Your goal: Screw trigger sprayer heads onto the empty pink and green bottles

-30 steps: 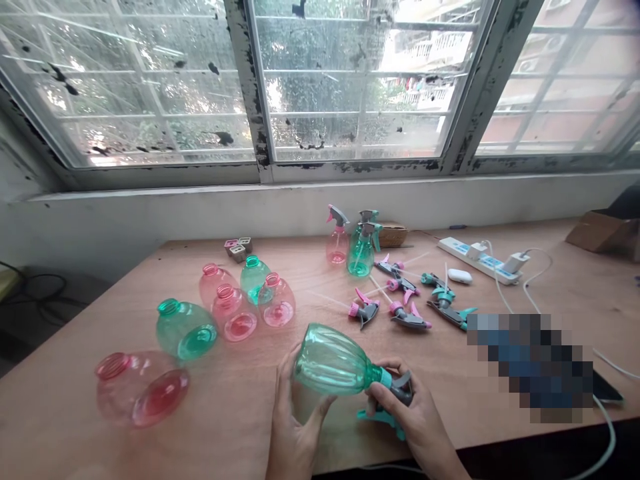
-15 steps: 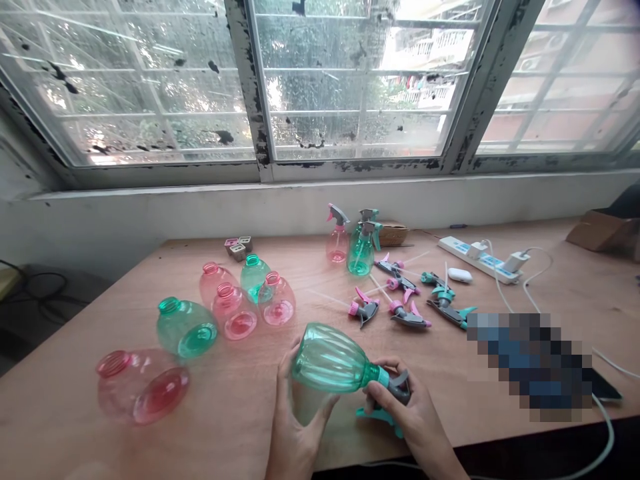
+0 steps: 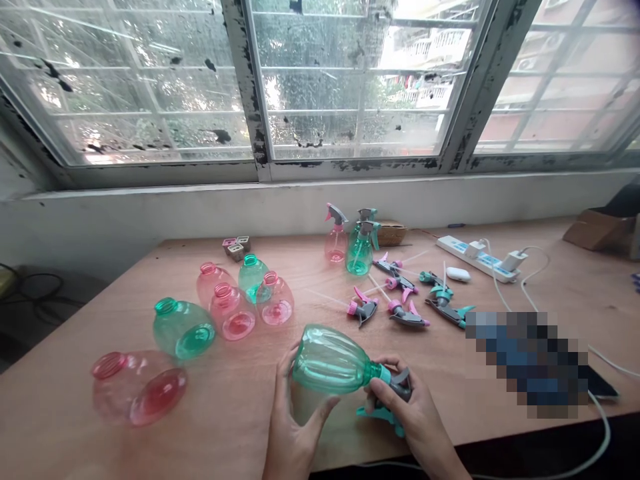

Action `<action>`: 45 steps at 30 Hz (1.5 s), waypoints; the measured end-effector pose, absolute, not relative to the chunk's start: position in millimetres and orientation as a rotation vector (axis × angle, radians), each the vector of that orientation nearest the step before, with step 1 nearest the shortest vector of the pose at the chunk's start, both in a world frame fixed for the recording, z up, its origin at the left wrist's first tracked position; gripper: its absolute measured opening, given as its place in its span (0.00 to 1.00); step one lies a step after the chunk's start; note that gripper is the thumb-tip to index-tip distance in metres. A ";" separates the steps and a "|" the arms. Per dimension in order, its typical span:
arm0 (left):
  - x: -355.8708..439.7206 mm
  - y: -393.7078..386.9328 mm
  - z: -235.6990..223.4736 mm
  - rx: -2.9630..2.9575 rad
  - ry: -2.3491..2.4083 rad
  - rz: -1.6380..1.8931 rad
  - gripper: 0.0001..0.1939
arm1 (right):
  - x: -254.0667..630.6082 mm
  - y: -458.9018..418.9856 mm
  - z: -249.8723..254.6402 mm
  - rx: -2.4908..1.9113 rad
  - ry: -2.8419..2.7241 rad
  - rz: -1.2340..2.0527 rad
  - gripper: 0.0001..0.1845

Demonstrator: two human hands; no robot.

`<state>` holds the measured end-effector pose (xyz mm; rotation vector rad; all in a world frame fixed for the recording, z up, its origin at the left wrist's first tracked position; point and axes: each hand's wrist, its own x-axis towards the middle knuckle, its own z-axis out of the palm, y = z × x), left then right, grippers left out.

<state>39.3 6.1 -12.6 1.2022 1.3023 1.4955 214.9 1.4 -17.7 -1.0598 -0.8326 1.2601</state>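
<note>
A translucent green ribbed bottle [image 3: 330, 360] lies tilted on its side in the air, its base toward the left and its neck toward the right. My left hand [image 3: 295, 420] cups the base end, the fingers behind it and the thumb below. At the neck, my right hand [image 3: 417, 410] is closed round a grey and teal trigger spray head [image 3: 400, 383], thumb and fingers near its teal collar. The head sits against the bottle's neck; whether the thread is tight I cannot tell. Its teal trigger part [image 3: 377, 415] shows under my right hand.
Left are open pink bottles [image 3: 137, 390] and green bottles [image 3: 185, 330]. Several loose spray heads [image 3: 410, 315] lie right of centre. Behind them stand assembled spray bottles [image 3: 359, 257]. A power strip [image 3: 477, 259], a white case [image 3: 459, 274] and a blurred-out dark device [image 3: 530, 367] are right.
The view has shifted very slightly. Both hands keep the same hold on the bottle and spray head, with hardly any visible movement.
</note>
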 end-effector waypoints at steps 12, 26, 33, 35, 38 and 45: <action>36.4 9.6 -17.2 1.153 1.355 1.492 0.39 | 213.8 0.6 -18.7 -1.104 -0.907 1.251 0.24; 40.7 6.4 -15.6 1.119 1.325 1.519 0.36 | 211.5 -0.4 -16.7 -1.104 -0.907 1.238 0.24; 34.1 11.0 -19.6 1.277 1.297 1.431 0.34 | 214.0 1.7 -19.9 -1.071 -0.870 1.239 0.23; 35.2 9.3 -17.7 1.260 1.334 1.433 0.35 | 214.2 1.3 -20.9 -1.062 -0.887 1.252 0.22; 39.2 6.6 -14.3 1.188 1.341 1.496 0.39 | 213.9 -0.5 -21.3 -1.072 -0.932 1.261 0.21; 37.9 10.5 -17.4 1.140 1.335 1.508 0.39 | 214.4 -1.5 -20.1 -1.096 -0.964 1.260 0.22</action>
